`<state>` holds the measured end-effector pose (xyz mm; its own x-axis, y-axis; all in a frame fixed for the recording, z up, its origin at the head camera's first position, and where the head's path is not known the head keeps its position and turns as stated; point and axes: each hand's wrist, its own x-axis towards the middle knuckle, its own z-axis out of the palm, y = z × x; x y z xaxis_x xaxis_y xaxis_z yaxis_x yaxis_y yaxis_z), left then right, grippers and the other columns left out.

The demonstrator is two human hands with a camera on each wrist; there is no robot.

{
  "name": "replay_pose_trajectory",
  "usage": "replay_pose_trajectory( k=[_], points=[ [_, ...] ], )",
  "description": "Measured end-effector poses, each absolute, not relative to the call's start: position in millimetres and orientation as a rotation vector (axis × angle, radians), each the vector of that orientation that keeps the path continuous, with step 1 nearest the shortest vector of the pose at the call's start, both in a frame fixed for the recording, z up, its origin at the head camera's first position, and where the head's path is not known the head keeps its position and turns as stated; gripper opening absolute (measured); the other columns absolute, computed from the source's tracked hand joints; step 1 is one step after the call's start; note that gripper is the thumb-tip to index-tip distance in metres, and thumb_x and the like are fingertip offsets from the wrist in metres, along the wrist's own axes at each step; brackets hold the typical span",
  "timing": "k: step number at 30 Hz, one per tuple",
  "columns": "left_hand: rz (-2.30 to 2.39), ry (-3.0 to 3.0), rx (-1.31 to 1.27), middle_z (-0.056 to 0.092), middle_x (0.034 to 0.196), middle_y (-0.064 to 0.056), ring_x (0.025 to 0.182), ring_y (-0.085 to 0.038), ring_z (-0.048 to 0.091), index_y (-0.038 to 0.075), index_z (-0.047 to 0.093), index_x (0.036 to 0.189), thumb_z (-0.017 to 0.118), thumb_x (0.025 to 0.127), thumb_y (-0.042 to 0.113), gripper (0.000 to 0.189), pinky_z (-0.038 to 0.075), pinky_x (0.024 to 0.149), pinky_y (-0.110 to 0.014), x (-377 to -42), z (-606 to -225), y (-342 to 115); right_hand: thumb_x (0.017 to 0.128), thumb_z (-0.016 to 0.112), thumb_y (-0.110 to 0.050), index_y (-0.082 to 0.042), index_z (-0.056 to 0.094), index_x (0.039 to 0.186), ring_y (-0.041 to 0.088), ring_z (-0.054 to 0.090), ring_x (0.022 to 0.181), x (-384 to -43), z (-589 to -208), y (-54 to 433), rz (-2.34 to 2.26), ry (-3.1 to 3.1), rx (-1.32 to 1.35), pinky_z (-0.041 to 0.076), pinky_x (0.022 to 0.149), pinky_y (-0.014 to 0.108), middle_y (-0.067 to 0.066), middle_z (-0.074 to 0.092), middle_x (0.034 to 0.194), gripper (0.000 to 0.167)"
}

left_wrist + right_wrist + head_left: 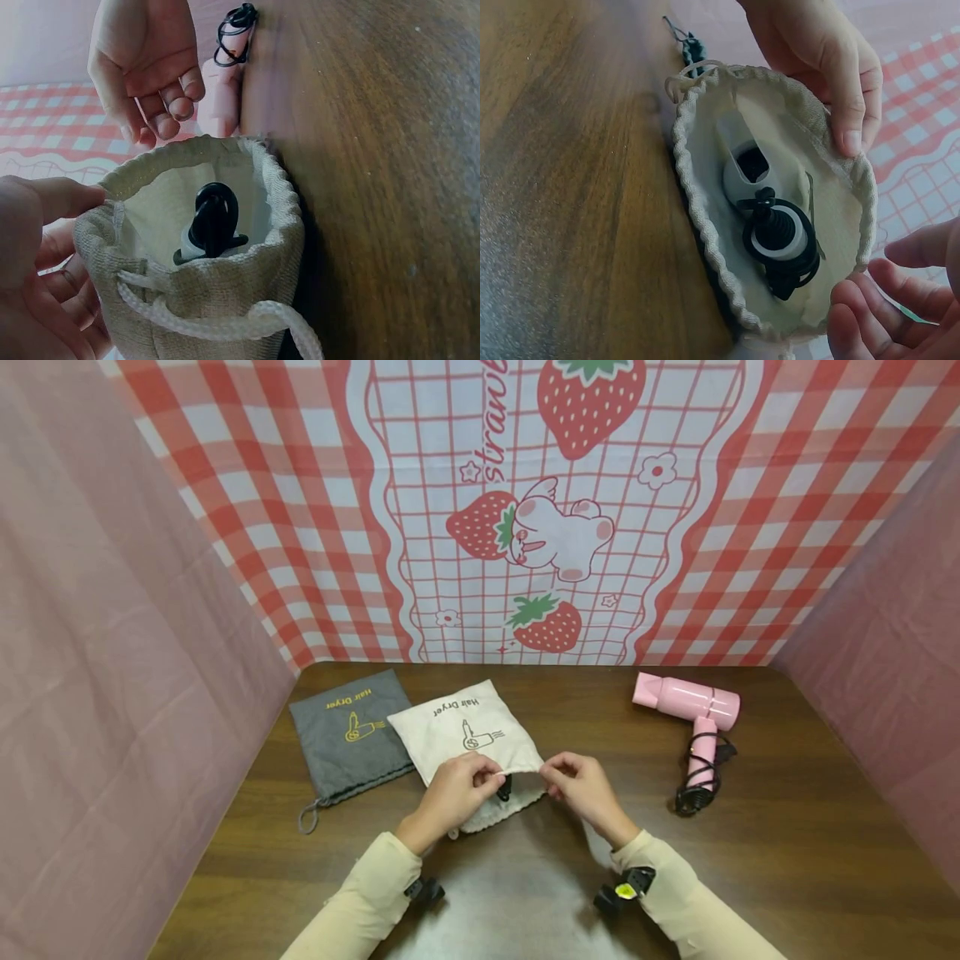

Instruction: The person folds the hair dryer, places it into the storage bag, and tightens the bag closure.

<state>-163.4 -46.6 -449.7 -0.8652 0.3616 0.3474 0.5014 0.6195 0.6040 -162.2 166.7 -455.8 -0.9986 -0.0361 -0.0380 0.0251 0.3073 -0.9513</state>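
A cream drawstring bag (487, 710) printed "Hair Dryer" lies on the table, its mouth towards me. My left hand (453, 789) grips the upper rim between thumb and fingers. At the right corner of that rim, my right hand (587, 787) pinches the cloth with its fingertips. The mouth gapes in both wrist views. Inside sits a white hair dryer (733, 174) with a bundled black cord (215, 217); the cloth hides much of its body. A white drawstring (202, 324) hangs outside the rim.
To the left lies a grey drawstring bag (322, 727) with a yellow hair dryer print, partly beside the cream one. A pink hair dryer (686, 700) rests at the right, black cord wound about its handle. Cloth curtains (150, 610) border the brown table (810, 827).
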Motion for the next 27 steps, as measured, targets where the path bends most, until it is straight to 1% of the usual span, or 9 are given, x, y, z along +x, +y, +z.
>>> replay_pose_trajectory(
  k=[4, 8, 11, 15, 18, 22, 27],
  points=[
    [-1.043, -2.64, -0.729, 0.059, 0.071, 0.006, 0.064, -0.003, 0.051, 0.013, 0.073, 0.085, 0.071, 0.086, 0.019, 0.007, 0.042, 0.062, -0.018, -163.4, -449.5, -46.2, 0.086, 0.068, -0.002, 0.006, 0.068, 0.09, 0.007, 0.055, 0.055, -163.4, -454.5, 164.9, -1.737, 2.645, -0.107, 0.048, 0.054, 0.02, 0.009, 0.065, 0.068, 0.009],
    [-1.032, -2.629, -0.745, 0.059, 0.07, 0.005, 0.064, -0.005, 0.052, 0.012, 0.073, 0.084, 0.071, 0.086, 0.02, 0.009, 0.042, 0.061, -0.018, -163.5, -449.3, -46.2, 0.083, 0.072, -0.004, 0.001, 0.07, 0.086, 0.003, 0.053, 0.059, -163.1, -452.8, 161.2, -1.627, 2.828, -0.253, 0.046, 0.056, 0.019, 0.012, 0.068, 0.073, 0.007],
    [-1.028, -2.634, -0.749, 0.06, 0.071, 0.005, 0.064, -0.004, 0.053, 0.011, 0.073, 0.085, 0.071, 0.087, 0.021, 0.011, 0.043, 0.062, -0.019, -163.2, -449.7, -46.4, 0.08, 0.075, -0.004, -0.001, 0.07, 0.085, 0.005, 0.055, 0.064, -162.2, -451.5, 157.4, -1.585, 2.914, -0.33, 0.046, 0.059, 0.019, 0.01, 0.069, 0.076, 0.008],
    [-1.011, -2.624, -0.751, 0.06, 0.072, 0.005, 0.065, -0.005, 0.053, 0.01, 0.073, 0.085, 0.071, 0.086, 0.021, 0.011, 0.043, 0.063, -0.019, -163.0, -449.8, -46.8, 0.075, 0.079, -0.004, -0.003, 0.069, 0.085, 0.009, 0.056, 0.067, -162.1, -450.1, 151.8, -1.495, 3.01, -0.452, 0.046, 0.062, 0.02, 0.006, 0.064, 0.077, 0.013],
    [-1.004, -2.613, -0.748, 0.06, 0.072, 0.004, 0.065, -0.006, 0.054, 0.01, 0.073, 0.085, 0.071, 0.086, 0.02, 0.011, 0.044, 0.063, -0.02, -163.6, -448.3, -46.8, 0.073, 0.082, -0.007, -0.006, 0.069, 0.087, 0.014, 0.055, 0.072, -162.6, -448.7, 146.6, -1.397, 3.067, -0.588, 0.046, 0.065, 0.022, 0.005, 0.059, 0.079, 0.019],
    [-1.004, -2.603, -0.755, 0.061, 0.073, 0.003, 0.066, -0.007, 0.056, 0.01, 0.073, 0.084, 0.072, 0.085, 0.018, 0.009, 0.045, 0.063, -0.02, -163.6, -446.4, -46.3, 0.07, 0.085, -0.011, -0.008, 0.069, 0.09, 0.018, 0.054, 0.077, -163.2, -447.5, 139.4, -1.291, 3.111, -0.716, 0.045, 0.069, 0.026, 0.003, 0.059, 0.083, 0.025],
    [-1.008, -2.593, -0.759, 0.061, 0.073, 0.002, 0.065, -0.008, 0.057, 0.009, 0.072, 0.083, 0.072, 0.084, 0.016, 0.007, 0.046, 0.063, -0.019, -162.3, -445.0, -45.6, 0.069, 0.084, -0.008, -0.009, 0.069, 0.089, 0.014, 0.051, 0.077, -164.6, -449.2, 133.0, -1.189, 3.192, -0.79, 0.043, 0.068, 0.028, 0.002, 0.059, 0.083, 0.025]
  ],
)
